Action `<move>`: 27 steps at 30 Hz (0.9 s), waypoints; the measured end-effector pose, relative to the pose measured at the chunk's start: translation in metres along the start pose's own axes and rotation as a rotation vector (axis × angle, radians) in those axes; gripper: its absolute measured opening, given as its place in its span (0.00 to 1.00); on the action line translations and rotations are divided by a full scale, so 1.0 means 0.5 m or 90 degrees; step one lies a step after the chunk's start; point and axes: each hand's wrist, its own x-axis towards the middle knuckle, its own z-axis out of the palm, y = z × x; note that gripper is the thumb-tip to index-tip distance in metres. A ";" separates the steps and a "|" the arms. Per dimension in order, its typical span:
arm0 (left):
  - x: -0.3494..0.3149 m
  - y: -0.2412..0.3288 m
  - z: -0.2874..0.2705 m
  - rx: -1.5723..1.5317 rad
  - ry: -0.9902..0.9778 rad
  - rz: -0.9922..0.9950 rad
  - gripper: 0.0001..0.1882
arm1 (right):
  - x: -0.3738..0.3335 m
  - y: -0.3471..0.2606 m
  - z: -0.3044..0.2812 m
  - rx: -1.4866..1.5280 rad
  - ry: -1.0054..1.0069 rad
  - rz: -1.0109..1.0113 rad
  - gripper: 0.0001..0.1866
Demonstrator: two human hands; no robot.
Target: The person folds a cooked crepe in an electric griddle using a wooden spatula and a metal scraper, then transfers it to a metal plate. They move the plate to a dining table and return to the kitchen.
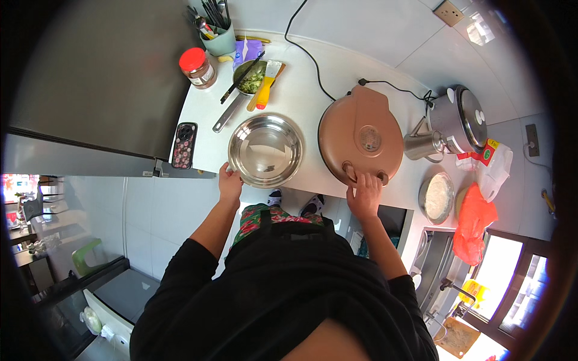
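Observation:
A shiny, round stainless-steel bowl point(265, 150) sits near the counter's front edge. My left hand point(230, 183) is closed at its lower left rim, thumb and fingers gripping the edge. To the right stands a copper-coloured electric griddle point(361, 135) with its lid down. My right hand point(365, 194) is closed around the handle at the front of the lid. Behind the bowl is a small pan point(248, 78) of chopped green food. Dark chopsticks point(242, 77) and a yellow-handled brush or scraper point(265, 87) lie across its top.
At left are a phone point(184, 145), a red-lidded jar point(197, 68) and a utensil holder point(218, 40). A steel jug point(424, 144), a rice cooker point(460, 120), a bowl of white flour-like powder point(436, 198) and a red plastic bag point(474, 224) stand right. Black cords run behind the griddle.

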 end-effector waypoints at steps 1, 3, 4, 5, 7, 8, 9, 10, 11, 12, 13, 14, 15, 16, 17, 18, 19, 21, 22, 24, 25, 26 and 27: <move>0.000 0.002 0.000 0.011 0.004 0.001 0.33 | 0.001 0.000 -0.001 -0.002 0.003 -0.001 0.24; 0.000 0.006 0.001 0.018 0.004 0.005 0.33 | 0.000 -0.001 -0.002 -0.002 0.007 -0.005 0.24; -0.002 0.006 0.002 0.022 0.008 0.001 0.33 | 0.000 -0.001 -0.001 -0.002 0.010 -0.010 0.24; -0.003 0.006 0.003 0.030 0.013 -0.003 0.33 | 0.000 0.000 -0.002 -0.003 0.013 -0.014 0.24; -0.004 0.004 0.006 0.023 0.013 -0.006 0.33 | 0.000 0.001 -0.001 -0.002 0.009 -0.011 0.25; -0.004 0.003 0.007 0.028 0.014 -0.007 0.32 | 0.000 0.002 -0.001 0.000 0.002 -0.005 0.25; -0.003 0.002 0.007 0.024 0.013 -0.003 0.32 | 0.000 0.002 -0.001 0.006 -0.004 0.001 0.25; -0.003 0.001 0.008 0.026 0.013 0.001 0.31 | -0.001 0.002 -0.001 0.003 0.003 -0.003 0.25; -0.001 0.001 0.008 0.035 0.017 0.000 0.31 | -0.001 0.002 -0.001 0.004 0.010 -0.007 0.25; 0.000 0.001 0.007 0.030 0.009 0.007 0.30 | -0.001 0.002 -0.001 0.005 0.018 -0.011 0.25; 0.001 0.001 0.007 0.032 0.005 0.009 0.29 | -0.001 0.002 -0.001 0.004 0.019 -0.013 0.25; 0.002 0.002 0.006 0.039 0.005 0.009 0.28 | -0.001 0.001 -0.001 0.004 0.021 -0.014 0.25; 0.002 0.002 0.006 0.036 0.000 0.013 0.28 | -0.001 0.001 -0.001 0.006 0.025 -0.014 0.25; 0.002 0.003 0.006 0.039 -0.001 0.015 0.27 | 0.000 0.001 -0.001 0.003 0.021 -0.013 0.25; 0.002 0.004 0.006 0.041 -0.001 0.008 0.27 | 0.000 0.001 0.000 0.002 0.019 -0.011 0.25; 0.001 0.005 0.007 0.045 0.000 0.018 0.27 | 0.000 0.001 0.000 0.003 0.018 -0.010 0.25; 0.000 0.005 0.007 0.049 0.001 0.018 0.27 | 0.000 0.002 0.001 0.001 0.016 -0.009 0.25; 0.000 0.004 0.006 0.050 0.003 0.019 0.27 | -0.001 0.003 0.002 0.003 0.016 -0.008 0.25; 0.000 0.002 0.005 0.047 0.003 0.020 0.27 | -0.001 0.003 0.002 0.000 0.007 -0.004 0.25; 0.004 -0.001 0.004 0.051 0.003 0.025 0.28 | -0.001 0.003 0.002 -0.007 -0.005 0.002 0.24; 0.007 -0.003 0.003 0.058 0.004 0.028 0.28 | 0.000 0.003 0.001 -0.005 -0.006 0.004 0.24; 0.009 -0.007 0.001 0.065 0.006 0.031 0.29 | -0.001 0.002 0.000 -0.003 -0.008 0.006 0.24; 0.013 -0.009 0.001 0.065 0.005 0.044 0.29 | 0.000 0.001 0.000 0.001 -0.011 0.008 0.24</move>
